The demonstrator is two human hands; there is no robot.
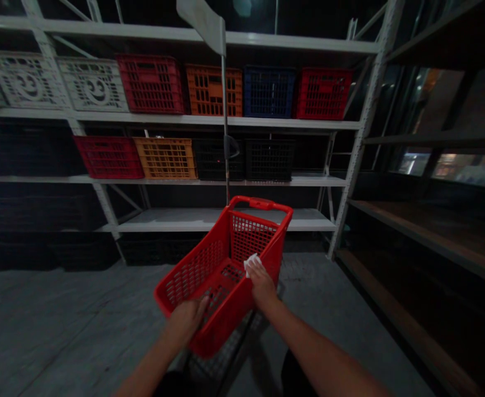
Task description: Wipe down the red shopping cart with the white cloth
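A red plastic shopping basket (203,270) sits tilted on a cart frame in front of me, its red handle (261,204) at the far end. My left hand (186,320) grips the basket's near rim, fingers curled over the edge. My right hand (261,281) rests on the right wall of the basket, pressing a small white cloth (251,261) against it with closed fingers. A thin metal pole (225,138) with a flag at its top rises behind the basket.
Metal shelving (209,121) spans the back wall, holding white, red, orange, blue and black crates (165,157). Its lowest shelf (209,218) is bare. Darker wooden shelves (424,226) run along the right. Grey concrete floor (60,320) lies to the left.
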